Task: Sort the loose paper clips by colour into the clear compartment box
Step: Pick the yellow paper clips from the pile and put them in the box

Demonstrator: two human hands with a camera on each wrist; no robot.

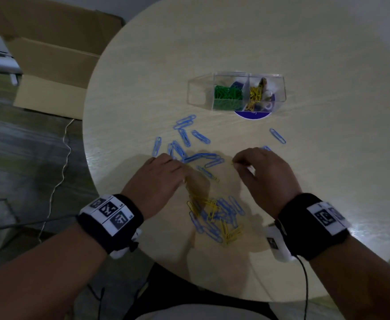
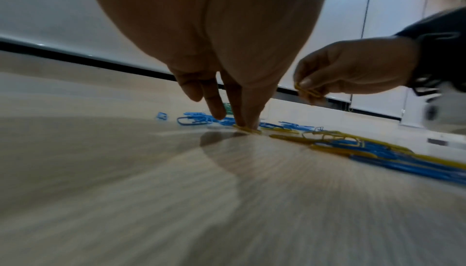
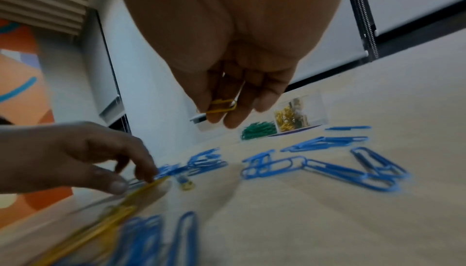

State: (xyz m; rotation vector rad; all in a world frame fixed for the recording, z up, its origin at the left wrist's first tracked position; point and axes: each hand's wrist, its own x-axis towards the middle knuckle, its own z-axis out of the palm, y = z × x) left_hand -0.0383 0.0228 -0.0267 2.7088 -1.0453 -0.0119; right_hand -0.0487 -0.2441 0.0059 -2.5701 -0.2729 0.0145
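Office-like room: round pale wood-grain desk, open cardboard boxes on floor off desk's left edge, roller blinds behind.

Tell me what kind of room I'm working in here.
Probably an office or storeroom, though that's a guess: a round wooden table, an open cardboard box on the floor beside it, and roller blinds along the window wall.

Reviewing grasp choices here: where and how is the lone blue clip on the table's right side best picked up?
The lone blue clip lies flat and apart from the others. Probably come from above with the right hand and pinch across its long sides near the middle; sliding a rounded end up first may help.
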